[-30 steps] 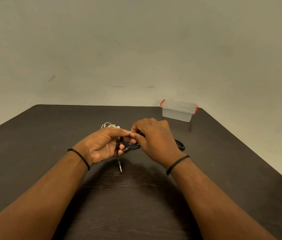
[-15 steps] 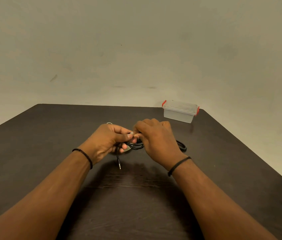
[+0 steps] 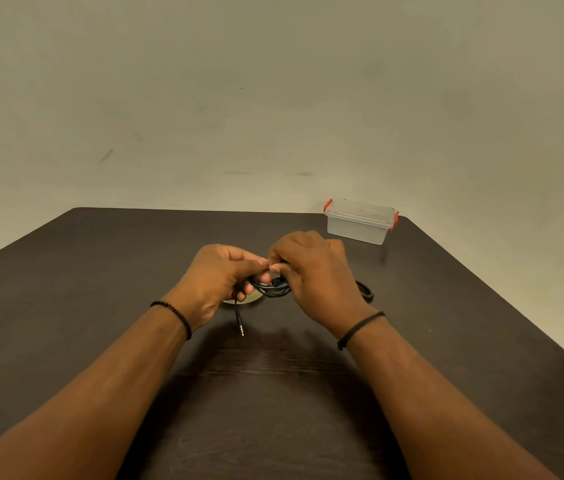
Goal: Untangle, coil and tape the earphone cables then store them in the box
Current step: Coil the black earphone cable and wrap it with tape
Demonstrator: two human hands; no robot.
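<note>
— Hands first: what does each grip have?

— Left hand [image 3: 220, 277] has its fingers curled round one end of a bundle of black earphone cable [image 3: 271, 288], gripping it. Right hand [image 3: 311, 271] curls over the other end, thumb and forefinger pinching at the top of the bundle right where the left fingertips meet it. What that pinch holds besides cable is too small to tell. Both hands are held just above the counter [image 3: 100, 289], close together, touching at the fingertips.

— And the cable itself?

— Looped into several strands between the two grips. A short tail drops from under the left hand, ending in the jack plug [image 3: 241, 328], which hangs down towards the counter. Behind the right hand another black loop [image 3: 365, 292] shows on the counter; whether it is part of the same cable I cannot tell. A pale disc [image 3: 244, 300] peeks out beneath the left hand, mostly hidden.

— The box?

— Clear plastic box [image 3: 360, 221], lid on, red clips at each end, at the far right corner of the counter, well apart from the hands.

— Surroundings?

— Dark wood-grain counter, plain pale wall [image 3: 273, 98] behind it. A thin black band sits on each wrist.
</note>
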